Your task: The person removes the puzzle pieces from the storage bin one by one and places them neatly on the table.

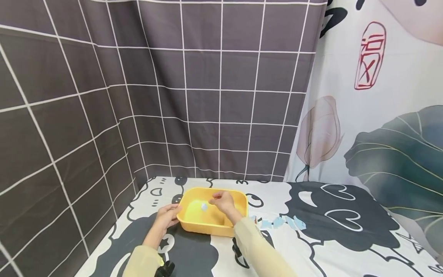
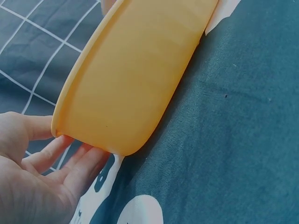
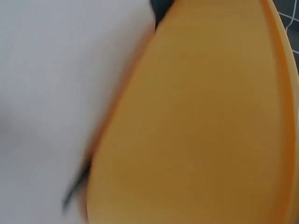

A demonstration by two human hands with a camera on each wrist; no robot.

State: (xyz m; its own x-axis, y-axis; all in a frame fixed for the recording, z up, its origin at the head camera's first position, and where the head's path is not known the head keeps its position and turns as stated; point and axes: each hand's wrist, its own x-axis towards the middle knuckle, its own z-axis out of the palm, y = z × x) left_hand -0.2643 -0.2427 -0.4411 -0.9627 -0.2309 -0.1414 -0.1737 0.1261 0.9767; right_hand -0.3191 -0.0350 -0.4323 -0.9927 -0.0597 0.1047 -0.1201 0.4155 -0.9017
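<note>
A yellow plastic basin [image 1: 197,227] with rounded corners rests on the patterned cloth. My left hand [image 1: 167,216] grips its left end, thumb at the rim and fingers against the outer wall, as the left wrist view shows with the basin's side [image 2: 126,79]. Over the basin's inside is my right hand [image 1: 223,201], its fingers bent and fingertips close together; I cannot tell whether they pinch anything. A small light-blue piece [image 1: 204,207] lies on the basin floor, left of and below those fingertips. The right wrist view shows only the basin's outer wall [image 3: 196,116], no hand.
Several light-blue pieces [image 1: 278,222] lie in a row on the cloth [image 1: 332,252], right of the basin. A dark grid curtain [image 1: 235,107] hangs behind and at the left, and a white printed curtain [image 1: 325,154] hangs at the right.
</note>
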